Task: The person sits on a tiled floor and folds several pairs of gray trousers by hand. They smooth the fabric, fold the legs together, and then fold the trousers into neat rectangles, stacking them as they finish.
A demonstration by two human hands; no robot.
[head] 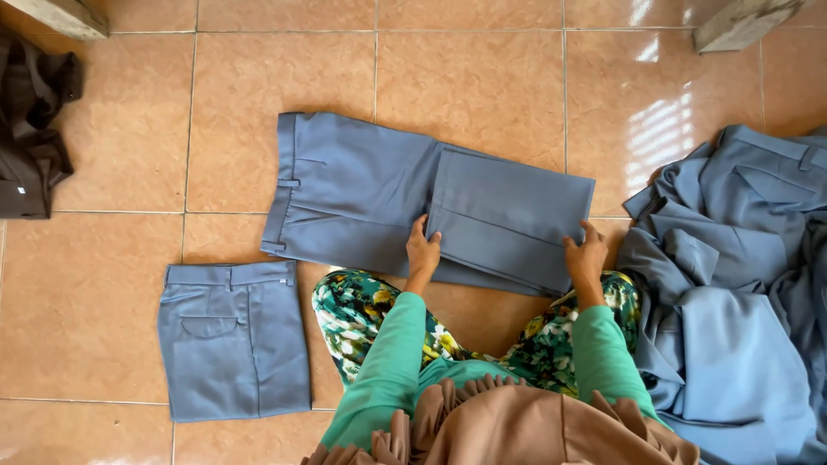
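Two bare hands are pressing on one pair of grey-blue woven trousers (379,194) that is lying flat on the glossy peach floor tiles (474,77). The left hand (422,252) is resting with its fingers spread flat along the left edge of the folded-over leg section, and the right hand (587,256) is sitting on the lower right corner of that same section. Neither hand is closing around the cloth; both are lying open on top of it, palms down, and no pinch is showing.

Reading outward, the leg half is already lying doubled back over the upper part, so this garment is looking partly folded: its waistband end is still stretching out to the left, uncovered. As a judgement, one more fold is remaining before it matches the finished one.

That finished piece, a compact folded rectangle of grey-blue trousers (233,340), is lying on the tiles to the person's left, just beside the flowered knee and apart from the pair under the hands. To the right, a loose heap of the same grey-blue garments (741,275) is sprawling unfolded, so most of the work is appearing to be still waiting. A dark brown crumpled cloth (30,129) is lying well apart at the far left edge.
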